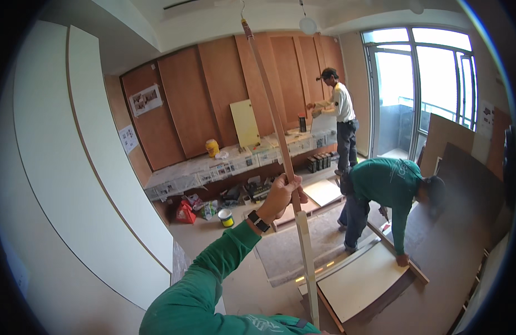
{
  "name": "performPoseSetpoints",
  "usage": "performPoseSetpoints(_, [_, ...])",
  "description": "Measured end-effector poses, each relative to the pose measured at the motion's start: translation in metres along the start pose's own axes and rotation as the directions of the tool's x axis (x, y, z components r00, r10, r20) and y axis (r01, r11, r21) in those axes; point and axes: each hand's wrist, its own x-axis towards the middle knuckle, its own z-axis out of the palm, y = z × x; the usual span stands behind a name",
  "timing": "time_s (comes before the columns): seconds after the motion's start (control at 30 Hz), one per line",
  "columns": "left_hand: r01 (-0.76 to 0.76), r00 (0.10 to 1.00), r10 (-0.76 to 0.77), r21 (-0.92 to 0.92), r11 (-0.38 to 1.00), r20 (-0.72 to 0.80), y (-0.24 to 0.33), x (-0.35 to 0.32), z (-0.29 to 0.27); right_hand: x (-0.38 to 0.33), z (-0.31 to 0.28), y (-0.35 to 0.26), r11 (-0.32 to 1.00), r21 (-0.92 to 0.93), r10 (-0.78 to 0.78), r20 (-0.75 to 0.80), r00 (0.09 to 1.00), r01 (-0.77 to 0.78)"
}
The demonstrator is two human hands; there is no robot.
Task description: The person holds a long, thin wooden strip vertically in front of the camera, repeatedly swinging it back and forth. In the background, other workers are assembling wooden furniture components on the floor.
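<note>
My left hand [280, 195], in a green sleeve with a black wristwatch, is closed around a long thin wooden strip [269, 106]. The strip stands nearly upright, leaning slightly left at the top. Its upper part is brown and reaches up to the ceiling; its lower part is white and runs down to the bottom edge of the view. My hand grips it at about mid-height. My right hand is out of sight.
A person in a green shirt [381, 190] bends over a white board [364, 279] on the floor to the right. Another person in a white shirt [341, 106] stands at the back bench. Tall white panels [74, 167] lean on the left. A small bucket [226, 218] sits among clutter.
</note>
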Motion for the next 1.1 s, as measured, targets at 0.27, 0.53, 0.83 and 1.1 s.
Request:
performPoseSetpoints(0.27, [0.196,0.967,-0.195,-0.015,0.981,-0.165,-0.109,-0.121,0.003,-0.114,0.015,0.084,0.963,-0.051,0.268,0.245,0.932,-0.264])
performPoseSetpoints(0.53, [0.290,0.914,-0.302,-0.083,0.953,-0.271,-0.159,-0.185,0.013,-0.194,0.038,0.096,0.920,-0.074,0.391,0.187,0.901,-0.384])
performPoseSetpoints(0.83, [0.337,0.866,-0.361,-0.131,0.932,-0.345,-0.169,-0.184,-0.009,-0.203,-0.001,0.043,0.881,-0.223,0.467,0.259,0.845,-0.418])
performPoseSetpoints(1.1, [0.428,0.809,-0.454,-0.155,0.890,-0.372,-0.200,-0.156,-0.082,-0.180,-0.019,-0.018,0.842,-0.331,0.505,0.207,0.838,-0.426])
